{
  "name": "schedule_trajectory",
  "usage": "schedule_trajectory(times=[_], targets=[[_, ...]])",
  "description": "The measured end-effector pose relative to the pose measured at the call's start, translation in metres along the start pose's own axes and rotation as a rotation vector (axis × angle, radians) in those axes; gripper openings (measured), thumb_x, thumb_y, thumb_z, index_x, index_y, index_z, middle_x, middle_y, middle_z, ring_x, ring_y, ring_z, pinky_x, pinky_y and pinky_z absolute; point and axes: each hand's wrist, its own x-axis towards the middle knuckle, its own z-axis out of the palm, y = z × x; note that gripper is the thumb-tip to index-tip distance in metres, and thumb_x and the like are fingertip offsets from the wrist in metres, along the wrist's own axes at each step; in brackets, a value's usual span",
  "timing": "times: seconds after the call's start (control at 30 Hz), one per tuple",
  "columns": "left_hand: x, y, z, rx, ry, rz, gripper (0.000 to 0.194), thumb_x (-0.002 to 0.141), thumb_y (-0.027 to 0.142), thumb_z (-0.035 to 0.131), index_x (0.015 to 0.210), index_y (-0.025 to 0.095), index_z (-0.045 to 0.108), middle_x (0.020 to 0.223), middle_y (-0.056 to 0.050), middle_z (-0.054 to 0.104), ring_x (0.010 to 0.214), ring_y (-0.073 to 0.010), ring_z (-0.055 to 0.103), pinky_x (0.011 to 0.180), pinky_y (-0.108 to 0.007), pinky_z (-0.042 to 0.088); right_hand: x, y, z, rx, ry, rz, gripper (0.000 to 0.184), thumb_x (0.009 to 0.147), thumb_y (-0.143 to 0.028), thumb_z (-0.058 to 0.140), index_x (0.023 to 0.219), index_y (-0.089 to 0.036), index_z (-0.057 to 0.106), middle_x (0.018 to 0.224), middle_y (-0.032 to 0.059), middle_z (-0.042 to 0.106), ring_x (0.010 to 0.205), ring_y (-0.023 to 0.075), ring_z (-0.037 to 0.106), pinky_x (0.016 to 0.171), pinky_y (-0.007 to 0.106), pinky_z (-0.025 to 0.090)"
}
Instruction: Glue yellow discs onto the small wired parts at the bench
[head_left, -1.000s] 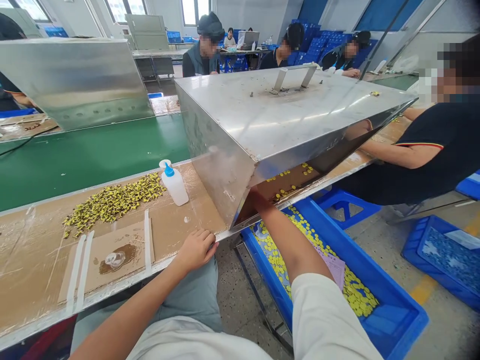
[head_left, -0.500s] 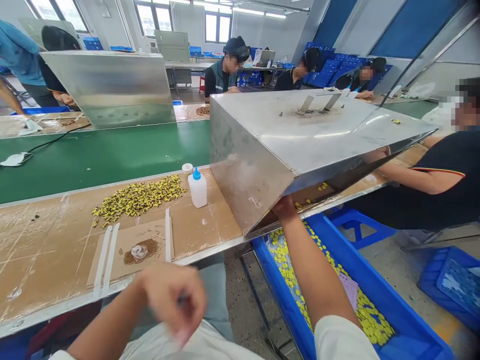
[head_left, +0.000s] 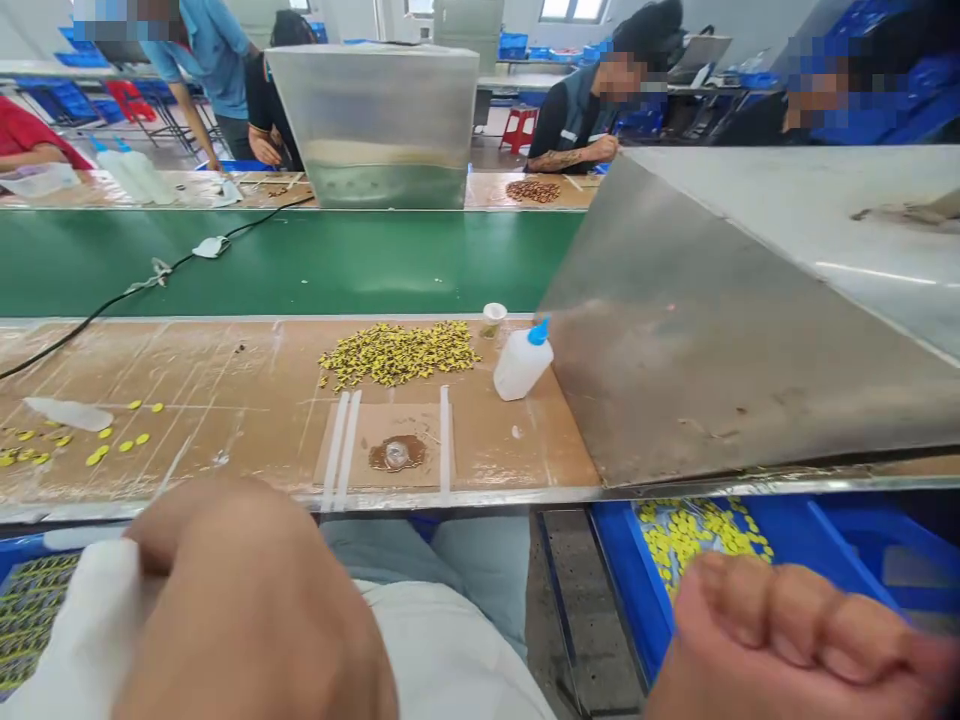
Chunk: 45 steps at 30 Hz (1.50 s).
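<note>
Well, the right hand (head_left: 799,640) is curled closed near round yellow pieces (head_left: 679,538); whether the left hand (head_left: 255,600) is closed cannot be told.

Smudged, dull sheet-metal hood (head_left: 720,370) at 3 o'clock; smooth, glossy green belt (head_left: 420,245) at 11; shiny, creased brown cardboard bench top (head_left: 187,375) at 9; smooth blue plastic crate (head_left: 630,570) at 5

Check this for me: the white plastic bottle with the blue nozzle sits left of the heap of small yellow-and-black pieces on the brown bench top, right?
Not quite: the bottle sits to the right of the heap of yellow-and-black pieces, as the head view shows. Both are indeed on the brown bench top.
</note>
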Motion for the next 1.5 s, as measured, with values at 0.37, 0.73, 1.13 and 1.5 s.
schedule_trajectory(times=[0.37,0.73,1.13,1.5], targets=[[0.116,-0.076,0.024,-0.945,-0.438,-0.418,0.03,0.094,0.035,0.05,0.1,0.014,0.072,0.096,-0.006,0.074,0.09,-0.0147,0.068,0.082,-0.026,0.051,-0.093,0.126,0.196,-0.266,-0.874,0.173,0.057,0.096,-0.062,0.05,0.056,-0.022,0.041,0.047,-0.0047,0.037,0.042,0.0092,0.034,0.043,0.024,0.027],[0.128,-0.138,0.026,-1.402,-0.4,-0.728,0.039,0.092,0.031,0.04,0.111,0.012,0.069,0.104,-0.013,0.075,0.107,-0.0234,0.07,0.103,-0.039,0.05,-0.138,0.179,0.294,-0.768,-1.096,-0.769,0.046,0.105,-0.039,0.03,0.082,-0.021,0.065,0.081,0.0065,0.071,0.076,0.0182,0.064,0.065,0.031,0.04],[0.107,-0.16,-0.005,-1.408,-0.318,-0.912,0.041,0.1,0.029,0.035,0.099,0.005,0.069,0.094,-0.015,0.075,0.094,-0.0196,0.073,0.09,-0.029,0.055,-0.147,0.153,0.248,-0.605,-1.121,-0.602,0.027,0.097,-0.032,0.059,0.122,-0.024,0.064,0.108,0.0065,0.073,0.093,0.0192,0.069,0.083,0.035,0.056],[0.101,-0.162,-0.018,-1.322,-0.288,-0.893,0.036,0.095,0.029,0.046,0.065,0.014,0.061,0.082,-0.01,0.071,0.09,-0.0214,0.072,0.088,-0.033,0.054,-0.182,0.181,0.239,-0.592,-1.328,-0.573,0.017,0.097,-0.022,0.058,0.111,-0.02,0.068,0.098,0.0067,0.065,0.09,0.0179,0.062,0.08,0.033,0.054]])
